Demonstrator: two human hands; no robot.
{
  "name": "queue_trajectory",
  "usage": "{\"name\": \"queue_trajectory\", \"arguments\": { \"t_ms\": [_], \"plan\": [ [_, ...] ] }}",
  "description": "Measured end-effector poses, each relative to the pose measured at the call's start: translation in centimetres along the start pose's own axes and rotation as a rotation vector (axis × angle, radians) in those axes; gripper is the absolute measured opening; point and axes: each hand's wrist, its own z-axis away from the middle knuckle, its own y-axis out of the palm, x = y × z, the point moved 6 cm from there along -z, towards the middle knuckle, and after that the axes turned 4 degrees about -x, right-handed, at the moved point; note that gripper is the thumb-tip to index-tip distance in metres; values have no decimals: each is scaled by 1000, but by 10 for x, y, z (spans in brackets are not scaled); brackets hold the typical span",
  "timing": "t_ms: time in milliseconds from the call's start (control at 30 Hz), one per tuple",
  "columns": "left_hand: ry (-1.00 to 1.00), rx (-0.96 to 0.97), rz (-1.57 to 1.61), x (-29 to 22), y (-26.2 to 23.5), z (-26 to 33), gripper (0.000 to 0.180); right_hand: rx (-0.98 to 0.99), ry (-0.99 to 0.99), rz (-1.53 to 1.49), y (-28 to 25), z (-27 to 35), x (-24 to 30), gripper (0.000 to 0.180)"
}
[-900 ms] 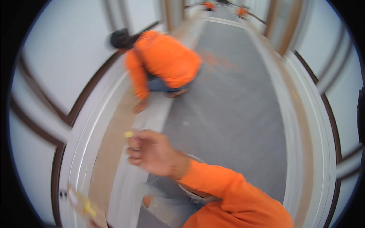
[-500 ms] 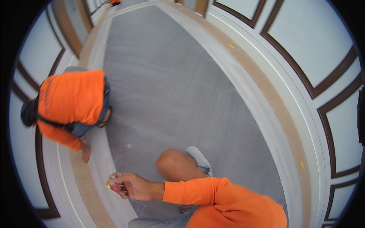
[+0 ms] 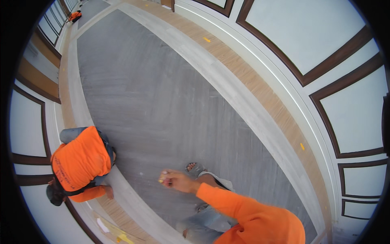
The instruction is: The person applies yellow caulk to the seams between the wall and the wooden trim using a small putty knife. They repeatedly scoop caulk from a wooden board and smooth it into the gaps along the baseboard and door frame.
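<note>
My right hand (image 3: 178,181), on an orange-sleeved arm, is raised above the grey plank floor (image 3: 162,93). Its fingers are closed around a small yellow and reddish object (image 3: 164,179), too small and blurred to name. Below the arm show my bent legs in jeans (image 3: 205,223) and a sandalled foot (image 3: 196,168). My left hand is out of view.
A co-worker in an orange shirt (image 3: 83,158) crouches at the left wall, one hand (image 3: 109,192) on the wood-toned border. Yellow and white pieces (image 3: 122,236) lie at the lower left. Yellow marks (image 3: 302,146) dot the right border. Another person (image 3: 75,16) is far off.
My view has swung, so the co-worker appears lower and the far corridor shows more. My right hand, still holding the small object, now appears farther right and over the grey floor.
</note>
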Motion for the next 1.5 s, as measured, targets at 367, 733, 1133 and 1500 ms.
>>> {"name": "queue_trajectory", "arguments": {
  "t_ms": [367,733,1133,1500],
  "plan": [
    [-132,134,-249,-78,249,134,61,-181,-200,-210,119,173,167,9],
    [1671,592,-980,-87,478,153,57,3,-517,-267,196,151,341,10],
    [903,518,-568,-77,503,134,51,85,-468,-226,243,127,425,10],
    [-390,444,-75,-3,568,94,50,-180,-607,-96,283,113,437,8]
  ]
}}
